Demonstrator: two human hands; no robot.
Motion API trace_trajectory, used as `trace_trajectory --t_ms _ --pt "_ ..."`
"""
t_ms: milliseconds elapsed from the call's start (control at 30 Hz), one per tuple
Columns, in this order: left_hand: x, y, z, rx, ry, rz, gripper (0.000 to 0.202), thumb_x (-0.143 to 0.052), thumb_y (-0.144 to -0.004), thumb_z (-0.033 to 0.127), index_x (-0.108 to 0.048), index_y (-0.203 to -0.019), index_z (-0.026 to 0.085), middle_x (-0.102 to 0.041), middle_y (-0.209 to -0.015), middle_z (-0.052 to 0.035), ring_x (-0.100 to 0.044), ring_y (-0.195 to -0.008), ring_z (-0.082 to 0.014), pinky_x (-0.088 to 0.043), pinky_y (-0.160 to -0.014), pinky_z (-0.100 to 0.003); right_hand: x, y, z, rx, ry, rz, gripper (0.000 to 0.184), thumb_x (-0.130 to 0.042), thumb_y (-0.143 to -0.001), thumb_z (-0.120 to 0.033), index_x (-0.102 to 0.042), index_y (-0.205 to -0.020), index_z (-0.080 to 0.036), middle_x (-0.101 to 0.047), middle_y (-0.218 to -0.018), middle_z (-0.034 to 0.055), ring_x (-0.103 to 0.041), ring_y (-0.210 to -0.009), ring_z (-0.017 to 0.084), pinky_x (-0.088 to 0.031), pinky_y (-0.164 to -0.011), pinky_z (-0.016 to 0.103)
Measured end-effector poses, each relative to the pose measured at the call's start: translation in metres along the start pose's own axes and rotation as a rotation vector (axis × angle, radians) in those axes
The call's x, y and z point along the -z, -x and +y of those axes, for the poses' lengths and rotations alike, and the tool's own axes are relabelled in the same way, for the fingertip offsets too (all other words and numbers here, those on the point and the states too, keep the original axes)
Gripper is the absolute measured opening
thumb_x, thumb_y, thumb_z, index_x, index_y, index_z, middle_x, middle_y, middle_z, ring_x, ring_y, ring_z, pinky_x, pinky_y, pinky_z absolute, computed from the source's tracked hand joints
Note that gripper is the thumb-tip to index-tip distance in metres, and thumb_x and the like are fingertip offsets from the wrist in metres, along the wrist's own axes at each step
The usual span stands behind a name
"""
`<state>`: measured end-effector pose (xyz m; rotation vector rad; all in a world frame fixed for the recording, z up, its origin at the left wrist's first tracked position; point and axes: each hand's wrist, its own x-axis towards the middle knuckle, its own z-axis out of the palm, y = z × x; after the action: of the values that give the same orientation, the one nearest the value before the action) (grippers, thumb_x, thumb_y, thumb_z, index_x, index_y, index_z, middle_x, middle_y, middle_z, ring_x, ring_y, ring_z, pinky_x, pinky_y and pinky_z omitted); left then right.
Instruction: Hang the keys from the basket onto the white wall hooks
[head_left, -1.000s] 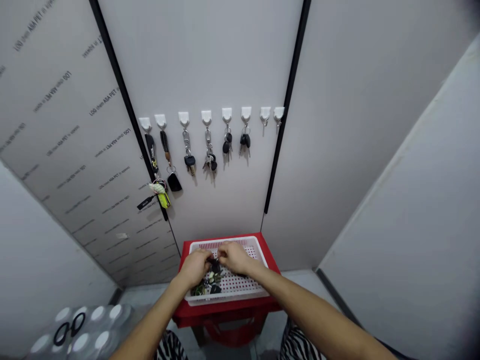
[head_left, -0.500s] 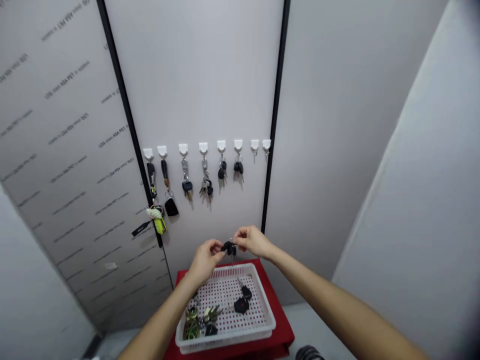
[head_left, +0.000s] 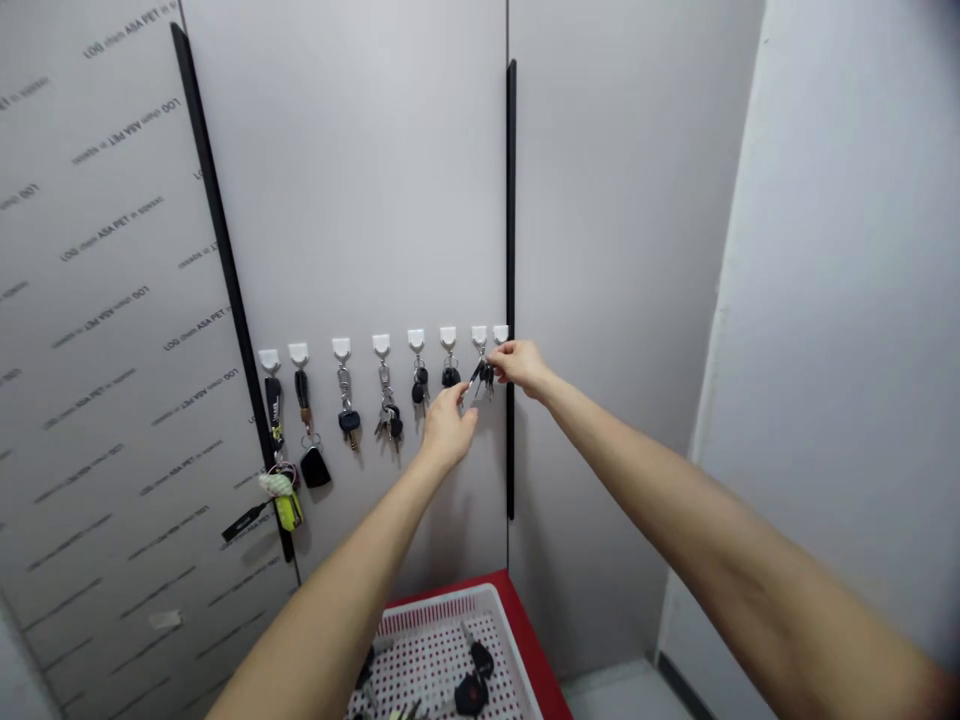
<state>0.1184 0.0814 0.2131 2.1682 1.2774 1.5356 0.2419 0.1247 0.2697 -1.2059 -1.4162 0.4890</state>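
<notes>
My right hand [head_left: 519,364] is raised to the row of white wall hooks [head_left: 478,335] and pinches a bunch of black keys [head_left: 482,374] just under the second hook from the right. My left hand [head_left: 448,426] is just below and to the left, with its fingertips on the lower end of the same bunch. Further left, several hooks carry key sets [head_left: 388,415], one with a yellow tag [head_left: 286,509]. The hook at the far right [head_left: 500,333] looks bare.
Below stands a white perforated basket [head_left: 480,606] with more keys and black fobs [head_left: 471,692] on a red stool [head_left: 536,668]. Black vertical strips [head_left: 511,300] divide the grey wall panels. A white wall closes in on the right.
Both hands have lifted the black key bunch from over the basket up to the hook row. The view has tilted upward, so the basket now sits at the bottom edge.
</notes>
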Motion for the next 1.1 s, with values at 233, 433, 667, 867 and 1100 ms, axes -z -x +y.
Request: trace_trajectory --t_ms 233,433,667,867,1100 --pt "0.002 0.006 -0.012 0.043 -0.035 -0.003 0.037 -0.044 -0.061 0.015 -0.046 -0.098 0.013 -0.052 -0.094 -0.0071 -0.048 -0.083 -0.0133 -0.038 -0.074 -0.026 -0.008 -0.031 0.002 0.067 0.366 0.155 0.008 -0.048 -0.058 -0.017 -0.054 -0.056 -0.012 -0.053 -0.049 0.0016 -0.051 -0.053 0.010 -0.040 -0.051 0.020" --pt "0.016 0.043 -0.045 0.175 -0.029 -0.064 0.032 -0.044 -0.061 0.013 -0.048 -0.093 0.012 -0.053 -0.092 -0.0078 -0.050 -0.079 -0.0123 -0.040 -0.069 -0.025 -0.007 -0.010 0.025 0.143 0.409 0.233 0.021 -0.042 -0.060 -0.015 -0.057 -0.074 -0.013 -0.059 -0.067 0.0036 -0.053 -0.064 0.011 -0.038 -0.062 0.022" --pt "0.041 0.148 -0.126 0.419 -0.190 -0.284 0.025 -0.042 -0.063 0.016 -0.054 -0.085 0.013 -0.058 -0.082 -0.0058 -0.052 -0.076 -0.0131 -0.038 -0.071 -0.025 -0.046 0.117 0.107 0.140 0.440 -0.346 0.020 -0.042 -0.060 -0.013 -0.058 -0.073 -0.014 -0.060 -0.072 0.0034 -0.052 -0.064 0.011 -0.038 -0.062 0.022" --pt "0.045 0.214 -0.143 0.357 -0.419 -0.507 0.024 -0.039 -0.065 0.019 -0.055 -0.083 0.020 -0.059 -0.084 -0.0036 -0.051 -0.080 -0.0152 -0.030 -0.080 -0.031 -0.076 0.205 0.163 0.293 0.698 -0.979 0.023 -0.043 -0.057 -0.010 -0.059 -0.072 -0.017 -0.060 -0.075 0.0037 -0.051 -0.071 0.014 -0.035 -0.064 0.022" --pt "0.022 0.224 -0.122 0.310 -0.447 -0.594 0.023 -0.039 -0.065 0.018 -0.055 -0.081 0.022 -0.058 -0.089 -0.0040 -0.047 -0.088 -0.0171 -0.013 -0.088 -0.039 -0.068 0.216 0.163 0.491 0.940 -1.089 0.019 -0.045 -0.059 -0.014 -0.059 -0.071 -0.019 -0.057 -0.077 0.0055 -0.046 -0.080 0.018 -0.029 -0.069 0.028"
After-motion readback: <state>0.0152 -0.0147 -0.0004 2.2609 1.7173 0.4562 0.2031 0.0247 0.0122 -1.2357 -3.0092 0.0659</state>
